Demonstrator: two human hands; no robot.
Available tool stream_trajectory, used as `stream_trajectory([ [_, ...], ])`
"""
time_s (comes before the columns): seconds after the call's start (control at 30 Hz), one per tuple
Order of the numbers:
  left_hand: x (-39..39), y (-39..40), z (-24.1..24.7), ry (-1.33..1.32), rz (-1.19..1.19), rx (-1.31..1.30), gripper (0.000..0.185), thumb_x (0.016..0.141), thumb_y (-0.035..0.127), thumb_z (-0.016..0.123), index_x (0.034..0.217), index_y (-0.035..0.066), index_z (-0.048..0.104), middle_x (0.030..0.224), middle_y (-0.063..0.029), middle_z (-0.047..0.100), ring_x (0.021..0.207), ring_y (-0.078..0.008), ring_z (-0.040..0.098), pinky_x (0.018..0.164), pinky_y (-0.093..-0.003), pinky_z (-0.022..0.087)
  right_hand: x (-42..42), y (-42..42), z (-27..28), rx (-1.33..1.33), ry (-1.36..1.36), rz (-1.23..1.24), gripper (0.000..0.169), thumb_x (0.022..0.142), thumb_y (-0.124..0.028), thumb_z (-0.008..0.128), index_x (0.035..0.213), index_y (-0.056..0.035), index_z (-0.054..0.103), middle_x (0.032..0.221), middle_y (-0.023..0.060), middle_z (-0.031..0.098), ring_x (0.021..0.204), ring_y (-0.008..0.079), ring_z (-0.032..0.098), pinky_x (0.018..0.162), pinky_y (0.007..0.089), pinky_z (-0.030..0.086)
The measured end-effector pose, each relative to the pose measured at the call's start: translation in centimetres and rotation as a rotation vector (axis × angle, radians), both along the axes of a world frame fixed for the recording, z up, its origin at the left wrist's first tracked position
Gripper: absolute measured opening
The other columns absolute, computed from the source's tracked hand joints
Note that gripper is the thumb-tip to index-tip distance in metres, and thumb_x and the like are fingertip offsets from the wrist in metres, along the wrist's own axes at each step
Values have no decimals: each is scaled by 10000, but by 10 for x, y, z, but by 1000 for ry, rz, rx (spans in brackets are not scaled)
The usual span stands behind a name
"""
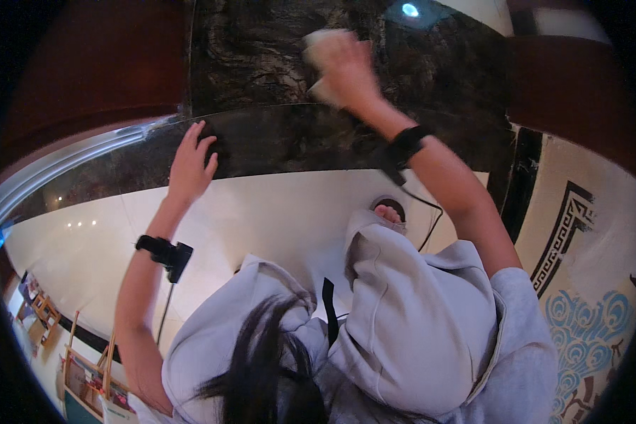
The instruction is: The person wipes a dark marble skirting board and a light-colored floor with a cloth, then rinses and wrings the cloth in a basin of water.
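Note:
My right hand (352, 69) is closed over a whitish cloth or paper wipe (318, 47), blurred, at the dark marble-patterned slab (254, 58) ahead of me. One corner of the wipe pokes out below the palm. Over the narrower dark strip (286, 138) in front of that slab, my left hand (191, 164) has its fingers apart and holds nothing. Whether its fingertips touch the surface I cannot tell. Both wrists wear black straps, the left with a small black device (177, 259) and a cable.
Pale glossy floor tiles (297, 201) lie under my bent knees. Dark red panels (95, 63) flank the slab. A painted wall (588, 328) with blue swirls stands at right. Wooden easel-like frames (87, 371) are at lower left. A cable (429, 206) hangs from my right wrist.

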State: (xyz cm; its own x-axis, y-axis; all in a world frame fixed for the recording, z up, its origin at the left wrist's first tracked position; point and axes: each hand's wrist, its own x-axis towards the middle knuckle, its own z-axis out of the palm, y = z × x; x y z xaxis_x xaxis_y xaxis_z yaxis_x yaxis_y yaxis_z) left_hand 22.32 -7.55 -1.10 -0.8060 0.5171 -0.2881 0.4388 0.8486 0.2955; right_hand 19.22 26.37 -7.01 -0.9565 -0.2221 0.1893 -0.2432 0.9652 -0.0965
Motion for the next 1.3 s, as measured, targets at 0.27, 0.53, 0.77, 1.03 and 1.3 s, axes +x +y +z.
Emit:
stream_trajectory([
  [0.27,-54,58,16,-11,-158,-188,625,788,186,601,1319,92,284,1400,-159,200,1288,-307,222,1043,-385,251,167,324,-60,-51,61,-723,551,764,-153,519,1282,-32,372,1332,228,290,1197,413,283,1014,460,195],
  [0.53,-54,82,6,-16,-149,-390,669,767,220,631,1309,39,281,1368,-235,229,1240,-355,292,1027,-380,272,58,85,-21,-395,202,-377,592,622,-110,579,1179,-6,407,1248,196,354,1131,363,344,982,441,254],
  [0.77,-65,84,1,-76,-176,-330,709,723,159,651,1321,75,280,1384,-215,216,1247,-338,294,1011,-379,298,74,-99,-21,-547,-77,726,466,658,-111,583,1116,-186,542,1311,88,386,1230,291,338,1024,418,276],
  [1.03,-53,82,7,-45,-189,-341,823,709,184,684,1363,99,192,1403,-214,159,1272,-343,244,1018,-375,289,88,66,-5,-599,9,157,486,677,-35,587,1151,-114,514,1252,105,444,1216,290,356,1038,400,259],
  [1.3,-57,74,-4,14,-231,-259,701,773,219,616,1351,113,235,1387,-214,205,1247,-348,289,990,-383,327,219,263,-8,-932,61,-1054,580,798,-28,420,1352,-86,257,1373,152,292,1286,260,251,1053,312,181],
])
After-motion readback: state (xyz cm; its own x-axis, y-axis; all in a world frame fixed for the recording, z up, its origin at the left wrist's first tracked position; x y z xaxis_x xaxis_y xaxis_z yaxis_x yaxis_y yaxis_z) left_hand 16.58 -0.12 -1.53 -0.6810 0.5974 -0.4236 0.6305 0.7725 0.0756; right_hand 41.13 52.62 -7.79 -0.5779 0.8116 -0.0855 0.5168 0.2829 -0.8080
